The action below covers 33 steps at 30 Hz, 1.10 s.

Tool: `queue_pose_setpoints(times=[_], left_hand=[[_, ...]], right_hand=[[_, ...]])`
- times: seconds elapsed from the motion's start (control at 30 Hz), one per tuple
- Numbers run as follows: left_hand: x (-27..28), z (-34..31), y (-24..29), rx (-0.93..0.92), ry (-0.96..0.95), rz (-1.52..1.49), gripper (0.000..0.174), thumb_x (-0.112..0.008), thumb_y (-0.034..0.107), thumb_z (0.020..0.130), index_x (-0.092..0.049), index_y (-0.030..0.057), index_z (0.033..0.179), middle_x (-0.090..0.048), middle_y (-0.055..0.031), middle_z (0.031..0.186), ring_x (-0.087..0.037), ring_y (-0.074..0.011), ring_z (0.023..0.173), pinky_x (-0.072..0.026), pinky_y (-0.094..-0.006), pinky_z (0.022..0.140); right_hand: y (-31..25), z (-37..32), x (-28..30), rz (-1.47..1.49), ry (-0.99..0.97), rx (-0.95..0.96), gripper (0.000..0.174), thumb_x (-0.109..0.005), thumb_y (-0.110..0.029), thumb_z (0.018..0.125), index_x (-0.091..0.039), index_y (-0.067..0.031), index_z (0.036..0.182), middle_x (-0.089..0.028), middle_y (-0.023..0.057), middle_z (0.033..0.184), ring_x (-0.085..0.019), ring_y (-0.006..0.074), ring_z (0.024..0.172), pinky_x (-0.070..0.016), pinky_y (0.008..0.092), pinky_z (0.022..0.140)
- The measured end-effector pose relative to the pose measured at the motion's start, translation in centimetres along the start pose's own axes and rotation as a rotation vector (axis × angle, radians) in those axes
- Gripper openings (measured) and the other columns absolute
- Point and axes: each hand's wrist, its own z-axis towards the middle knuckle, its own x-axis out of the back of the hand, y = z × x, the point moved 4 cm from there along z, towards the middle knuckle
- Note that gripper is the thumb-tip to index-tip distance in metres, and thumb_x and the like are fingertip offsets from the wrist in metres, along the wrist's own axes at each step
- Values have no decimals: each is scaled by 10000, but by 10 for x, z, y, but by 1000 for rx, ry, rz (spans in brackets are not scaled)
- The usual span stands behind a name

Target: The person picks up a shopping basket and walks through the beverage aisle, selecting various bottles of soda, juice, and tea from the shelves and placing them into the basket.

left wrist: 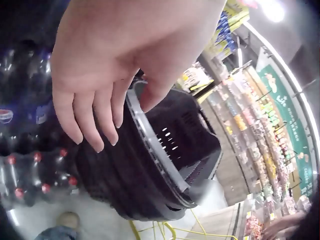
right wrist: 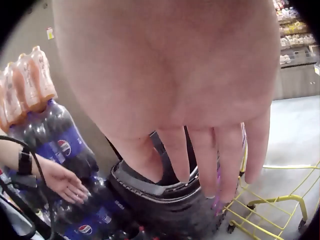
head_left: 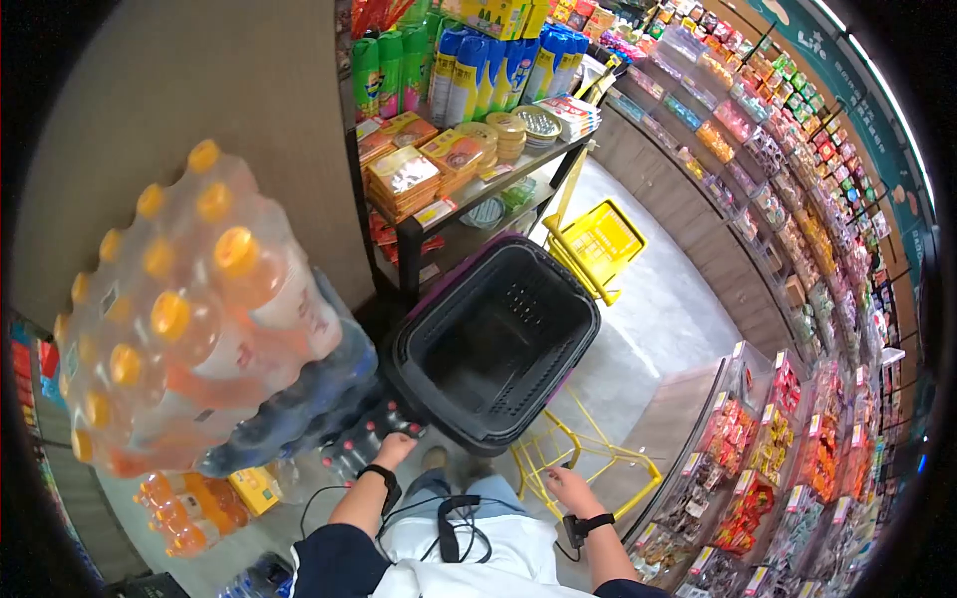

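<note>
A black shopping basket (head_left: 478, 329), its inside bare, tops a stack with layered rims in front of the person. My left hand (head_left: 399, 448) hangs close to its near left side; in the left wrist view the fingers (left wrist: 105, 107) point down loosely, and the thumb overlaps the grey handle (left wrist: 150, 132) along the rim. To the right, my right hand (head_left: 570, 488) is held low over a yellow wire frame (head_left: 598, 460). Its fingers (right wrist: 230, 155) hang nearly straight in the right wrist view, overlapping the basket stack (right wrist: 150, 190). Neither hand holds anything.
Shrink-wrapped orange-capped bottles (head_left: 214, 319) are piled at left above dark cola bottles (right wrist: 65, 142). Behind the basket stands a shelf (head_left: 469, 204) with spray cans and tins. A yellow panel (head_left: 603, 244) stands beyond it. Candy bins (head_left: 743, 478) line the right.
</note>
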Motion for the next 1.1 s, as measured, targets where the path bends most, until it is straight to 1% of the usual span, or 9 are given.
queue_pose_setpoints(times=[0.13, 0.37, 0.4, 0.47, 0.7, 0.83, 0.9, 0.97, 1.1], left_hand=[[-24, -5, 11, 12, 123, -169, 494, -711, 295, 730, -609, -64, 1053, -667, -139, 937, -635, -201, 856, -485, -314, 767], [-76, 6, 55, 214, 166, -407, 851, -740, 289, 754, -270, -86, 1357, -466, -227, 1282, -496, -286, 1151, -407, -332, 949], [-86, 21, 46, 123, 195, -467, 779, -751, 263, 745, -339, -80, 1310, -508, -215, 1239, -522, -277, 1120, -416, -332, 940], [-97, 29, 72, 111, 156, -674, 665, -751, 224, 741, -414, -64, 1236, -561, -190, 1176, -548, -271, 1084, -425, -340, 930], [-106, 44, 79, 286, 611, -503, 682, -790, 238, 655, -451, -80, 1155, -603, -217, 1098, -597, -315, 1015, -464, -353, 875], [-95, 42, 106, 466, 724, -158, 837, -810, 381, 588, -382, -59, 1157, -607, -246, 1017, -592, -387, 962, -480, -415, 817], [-97, 49, 105, 548, 699, -81, 831, -790, 352, 614, -332, -60, 1171, -605, -254, 1007, -594, -392, 949, -481, -424, 805], [-94, 52, 111, 620, 656, -33, 830, -775, 336, 628, -311, -68, 1185, -602, -263, 1006, -596, -395, 947, -483, -427, 805], [-91, 49, 106, 566, 614, -73, 741, -773, 288, 635, -351, -96, 1108, -606, -275, 975, -600, -395, 938, -486, -420, 815]], right_hand=[[27, 77, 35, -4, 24, 110, 345, -572, -233, 820, -604, -33, 1100, -626, 194, 1048, -599, 341, 960, -465, 390, 853], [95, 307, 143, 118, 118, -78, 353, -638, -155, 740, -613, -36, 1072, -617, 173, 1052, -576, 299, 1007, -440, 358, 894], [94, 339, 156, -24, 353, 151, 457, -664, -127, 689, -565, -16, 1122, -586, 189, 1099, -546, 334, 1049, -420, 377, 932], [83, 401, 185, -160, 505, 237, 574, -696, -114, 680, -494, -43, 1212, -560, 194, 1133, -517, 353, 1080, -415, 407, 938], [54, 492, 198, -516, 293, -19, 778, -842, -135, 564, -430, -10, 1212, -538, 246, 1092, -549, 403, 1009, -468, 430, 867], [59, 513, 187, -752, 393, 62, 637, -843, -134, 561, -474, -21, 1068, -555, 203, 1026, -588, 362, 921, -498, 434, 777], [74, 531, 185, -846, 446, 187, 618, -833, -170, 576, -480, -22, 1061, -565, 177, 996, -610, 336, 860, -519, 432, 727], [53, 519, 194, -817, 297, 162, 532, -830, -232, 590, -538, -26, 983, -579, 172, 976, -602, 350, 865, -510, 433, 738], [57, 525, 203, -754, 257, 241, 533, -855, -290, 532, -628, 14, 906, -623, 198, 891, -609, 368, 846, -496, 412, 759]])
